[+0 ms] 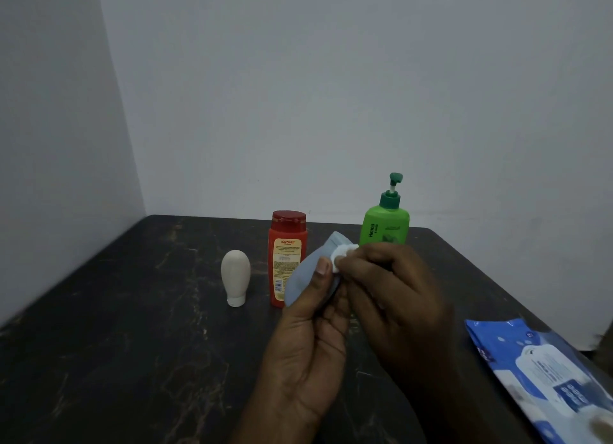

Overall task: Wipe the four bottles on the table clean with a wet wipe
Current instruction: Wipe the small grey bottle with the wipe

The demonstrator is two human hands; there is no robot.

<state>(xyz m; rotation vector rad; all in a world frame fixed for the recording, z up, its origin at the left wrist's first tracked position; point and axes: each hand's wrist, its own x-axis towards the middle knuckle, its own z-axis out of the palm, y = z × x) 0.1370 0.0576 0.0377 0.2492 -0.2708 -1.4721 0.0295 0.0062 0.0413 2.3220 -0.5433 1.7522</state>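
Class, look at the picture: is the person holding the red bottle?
No, the red bottle stands on the table; the left hand grips the grey bottle.

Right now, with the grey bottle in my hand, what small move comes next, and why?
Probably slide the wipe down the grey bottle: the right hand presses it only near the upper end, while the left hand grips the lower part.

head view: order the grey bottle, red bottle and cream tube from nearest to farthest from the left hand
1. grey bottle: gripped in the left hand, held tilted above the table.
2. red bottle: standing just behind the hand, slightly to its left.
3. cream tube: standing cap-down, farther out to the left.
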